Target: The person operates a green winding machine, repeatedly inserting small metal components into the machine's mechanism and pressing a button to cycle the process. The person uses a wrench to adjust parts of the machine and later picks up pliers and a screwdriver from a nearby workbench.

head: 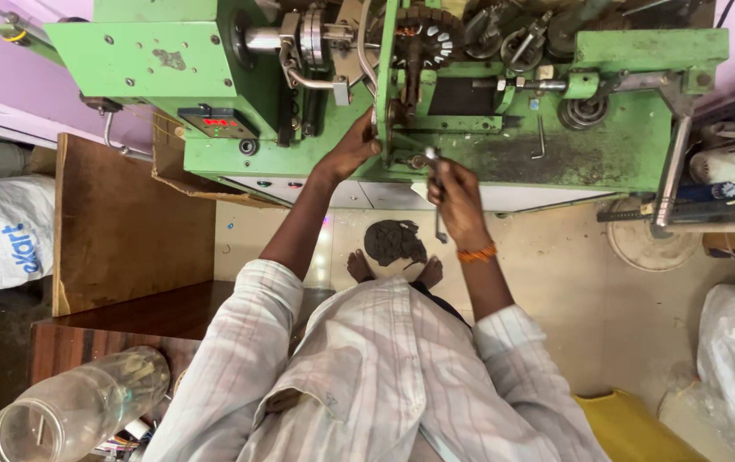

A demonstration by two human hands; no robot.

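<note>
A green metal machine [556,145] with gears and shafts fills the top of the head view. My left hand [355,147] is pressed against a vertical green plate [385,85] near the machine's middle, fingers wrapped on its edge. My right hand [456,192] is closed around a metal wrench [437,192], whose upper end sits at a bolt on the machine's lower front. An orange thread band [477,253] circles my right wrist. I wear a pale striped shirt [385,376].
A dark rag [394,241] lies on the floor by my bare feet [359,265]. A wooden board [119,222] stands left, white sacks [4,227] at both sides, a clear plastic jar [77,406] at bottom left, a yellow object [633,428] at bottom right.
</note>
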